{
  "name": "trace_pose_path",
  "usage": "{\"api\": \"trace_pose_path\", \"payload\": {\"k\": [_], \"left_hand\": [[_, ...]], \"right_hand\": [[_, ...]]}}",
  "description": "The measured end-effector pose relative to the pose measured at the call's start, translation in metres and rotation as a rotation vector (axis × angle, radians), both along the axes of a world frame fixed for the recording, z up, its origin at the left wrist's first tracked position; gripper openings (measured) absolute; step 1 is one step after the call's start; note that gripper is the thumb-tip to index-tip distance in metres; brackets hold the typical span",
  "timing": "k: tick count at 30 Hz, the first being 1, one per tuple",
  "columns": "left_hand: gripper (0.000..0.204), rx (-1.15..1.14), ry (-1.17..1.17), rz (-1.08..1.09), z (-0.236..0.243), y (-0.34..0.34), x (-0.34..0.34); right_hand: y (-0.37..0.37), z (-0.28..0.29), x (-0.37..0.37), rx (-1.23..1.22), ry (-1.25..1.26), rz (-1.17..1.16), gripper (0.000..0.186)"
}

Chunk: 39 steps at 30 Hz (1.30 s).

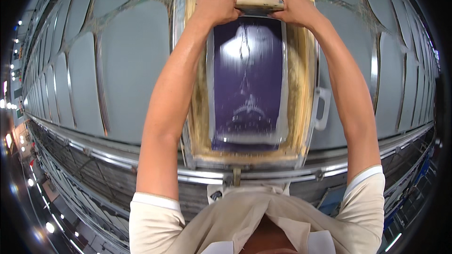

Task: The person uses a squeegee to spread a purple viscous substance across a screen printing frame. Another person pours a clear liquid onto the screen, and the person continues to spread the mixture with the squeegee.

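Nearest: silvery metal rail (202,178). Beyond: yellowed rectangular frame (303,89) around a glossy purple rectangular panel (247,75). Far end, crosswise inside frame: pale wooden-looking bar (260,3); left hand (219,3) and right hand (296,8) grip opposite ends, fingers curled round, tips partly hidden.

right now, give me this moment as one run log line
left grip: on pale bar, left end | right grip: on bar, right end | bar: far end of yellowish frame | purple panel: inside frame
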<state>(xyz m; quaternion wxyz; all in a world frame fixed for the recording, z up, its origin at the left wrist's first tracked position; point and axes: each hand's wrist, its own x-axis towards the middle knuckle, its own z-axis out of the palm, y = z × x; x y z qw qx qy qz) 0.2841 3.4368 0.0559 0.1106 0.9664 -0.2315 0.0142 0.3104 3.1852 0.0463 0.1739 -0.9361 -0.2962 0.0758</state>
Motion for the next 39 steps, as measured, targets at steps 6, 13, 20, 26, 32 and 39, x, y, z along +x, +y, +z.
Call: {"api": "trace_pose_path", "payload": {"k": [6, 13, 20, 26, 32, 39], "left_hand": [[0.013, -0.124, 0.120, -0.015, 0.003, -0.009, -0.185], [0.027, -0.101, 0.053, 0.005, 0.009, -0.022, -0.361], [0.030, -0.074, 0.052, 0.011, 0.013, -0.018, -0.371], [0.022, -0.129, -0.017, 0.020, 0.012, -0.011, -0.383], [0.032, -0.172, -0.058, 0.039, 0.029, 0.025, -0.399], [0.041, -0.028, -0.105, 0.083, 0.041, 0.197, -0.434]], "right_hand": [[-0.010, 0.011, -0.190, 0.080, 0.130, -0.048, 0.028], [-0.022, 0.031, -0.350, 0.060, 0.172, 0.049, 0.035], [-0.089, -0.019, -0.259, 0.233, -0.086, -1.021, 0.045], [-0.115, -0.050, -0.252, 0.373, -0.160, -0.947, 0.032], [-0.080, -0.016, -0.253, 0.611, -0.101, -0.941, 0.024], [0.139, -0.050, -0.270, 0.772, -0.057, -0.887, 0.024]]}}
